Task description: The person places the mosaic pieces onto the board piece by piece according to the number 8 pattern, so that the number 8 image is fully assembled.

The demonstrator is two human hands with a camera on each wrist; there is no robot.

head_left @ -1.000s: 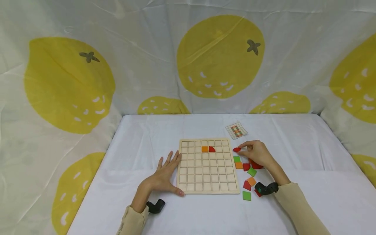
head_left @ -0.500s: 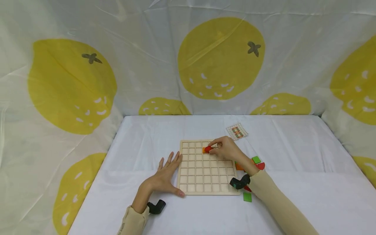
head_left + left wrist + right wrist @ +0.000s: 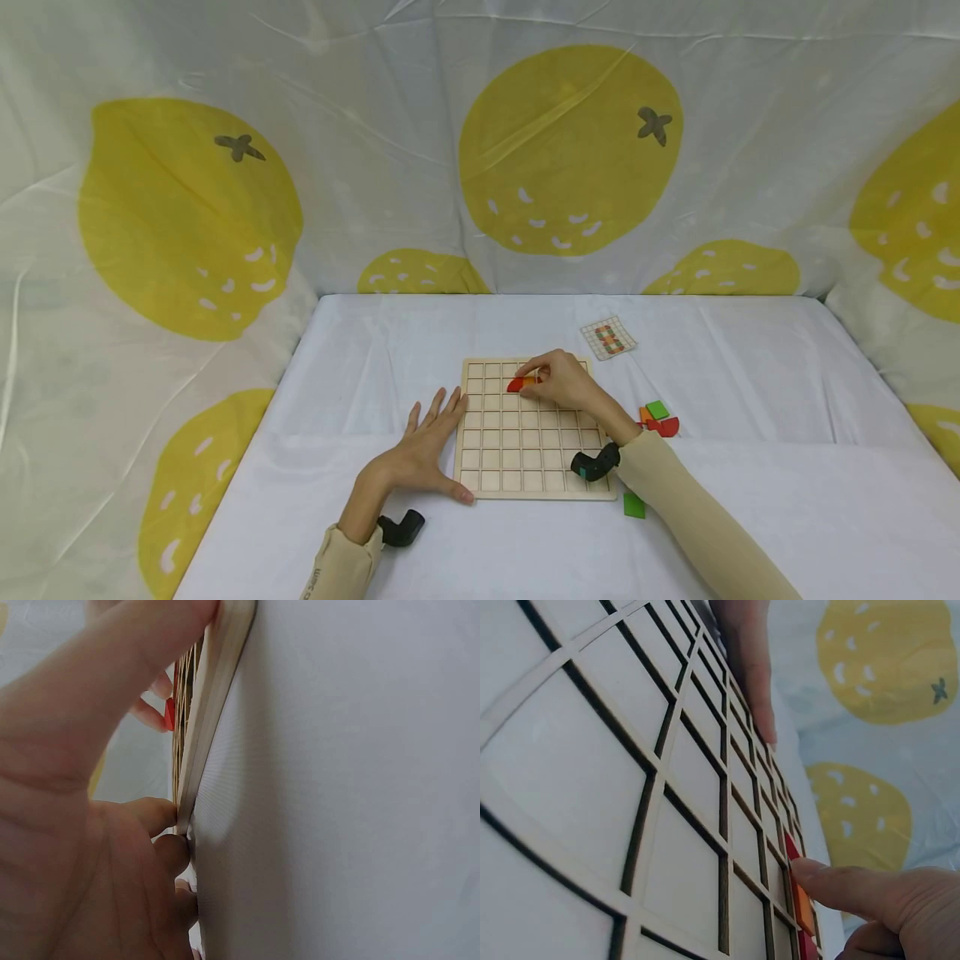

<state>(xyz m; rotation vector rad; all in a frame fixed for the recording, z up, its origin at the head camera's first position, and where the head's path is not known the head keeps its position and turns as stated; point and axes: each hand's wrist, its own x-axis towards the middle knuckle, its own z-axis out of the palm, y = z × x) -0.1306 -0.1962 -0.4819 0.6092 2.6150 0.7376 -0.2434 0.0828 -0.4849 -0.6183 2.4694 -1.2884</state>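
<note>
A square wooden grid board [image 3: 510,460] lies on the white-covered table. My left hand [image 3: 422,454] is spread along its left edge, fingertips and thumb touching the frame, as the left wrist view also shows. Over the upper rows, my right hand [image 3: 564,380] pinches a red tile [image 3: 513,386] with a curved side between thumb and index finger, at the cell left of an orange square tile [image 3: 530,381]. In the right wrist view the thumb [image 3: 817,874] overlaps the red tile [image 3: 790,846] and the orange one; another red tile [image 3: 807,946] sits beyond the orange.
A small pattern card [image 3: 608,337] lies behind the board's right corner. Right of the board are loose tiles: a green square [image 3: 657,409], red pieces [image 3: 664,427], an orange one [image 3: 645,414] and a nearer green square [image 3: 633,505]. The right forearm hides some of this area.
My right hand has carried the red tile leftward from the loose pieces onto the board, past the orange tile to its left side. My left hand has stayed at the board's edge.
</note>
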